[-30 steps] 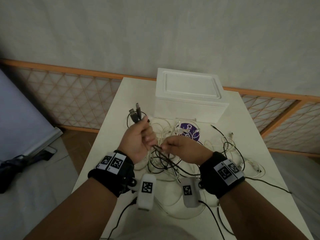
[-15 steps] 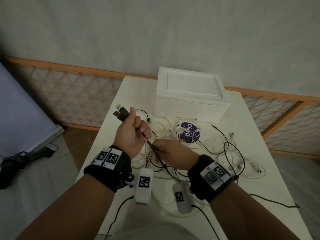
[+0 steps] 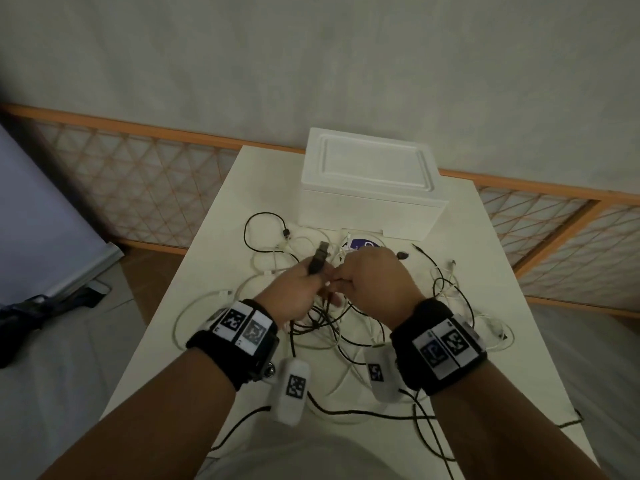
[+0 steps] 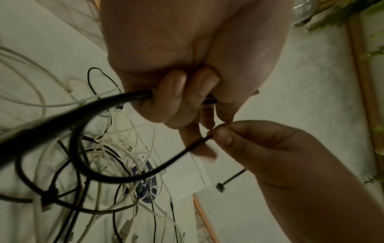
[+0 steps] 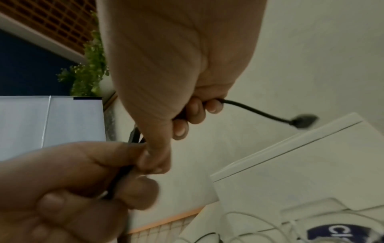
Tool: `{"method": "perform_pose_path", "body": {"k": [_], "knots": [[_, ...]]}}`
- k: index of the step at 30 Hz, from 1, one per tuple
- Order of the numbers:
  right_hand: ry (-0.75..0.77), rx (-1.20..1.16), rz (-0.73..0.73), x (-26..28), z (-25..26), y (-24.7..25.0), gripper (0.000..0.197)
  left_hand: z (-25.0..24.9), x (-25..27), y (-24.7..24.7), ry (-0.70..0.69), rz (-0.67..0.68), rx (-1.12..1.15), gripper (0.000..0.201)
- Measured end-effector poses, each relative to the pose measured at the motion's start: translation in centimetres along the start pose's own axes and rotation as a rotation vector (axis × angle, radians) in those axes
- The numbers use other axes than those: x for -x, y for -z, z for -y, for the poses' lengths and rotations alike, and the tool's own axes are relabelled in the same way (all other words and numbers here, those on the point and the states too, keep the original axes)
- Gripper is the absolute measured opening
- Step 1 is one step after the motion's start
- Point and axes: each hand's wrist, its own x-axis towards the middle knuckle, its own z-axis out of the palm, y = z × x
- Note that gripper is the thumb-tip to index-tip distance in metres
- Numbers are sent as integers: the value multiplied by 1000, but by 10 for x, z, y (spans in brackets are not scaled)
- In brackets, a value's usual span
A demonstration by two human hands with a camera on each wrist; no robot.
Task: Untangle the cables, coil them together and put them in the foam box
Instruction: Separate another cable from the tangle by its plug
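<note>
The right hand (image 5: 176, 69) has its fingers curled round a thin black cable (image 5: 255, 110), and the cable's dark plug (image 5: 304, 122) sticks out past the fingers. Just below it, the left hand (image 5: 68, 185) pinches another black cable (image 5: 119, 182), and the two hands touch. Past the right hand sits the white foam box (image 5: 311, 167) on the bench (image 5: 259, 57).

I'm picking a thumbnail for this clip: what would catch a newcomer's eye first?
Two hands meet at the table's middle: the left hand grips black cables with USB plugs sticking up, and the right hand pinches a black cable. Beneath them sprawls a tangle of white and black cables, and behind it sits the closed white foam box.
</note>
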Motion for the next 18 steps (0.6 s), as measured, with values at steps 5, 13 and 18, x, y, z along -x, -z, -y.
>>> {"method": "perform_pose_path", "body": {"k": [5, 13, 18], "knots": [[34, -28, -62, 27, -21, -5, 21, 5, -2, -7, 33, -236, 65, 25], [-42, 144, 27, 68, -44, -23, 45, 30, 2, -3, 165, -314, 250, 34], [-347, 344, 610, 91, -64, -9, 34, 44, 17, 9, 246, -257, 540, 34]]}}
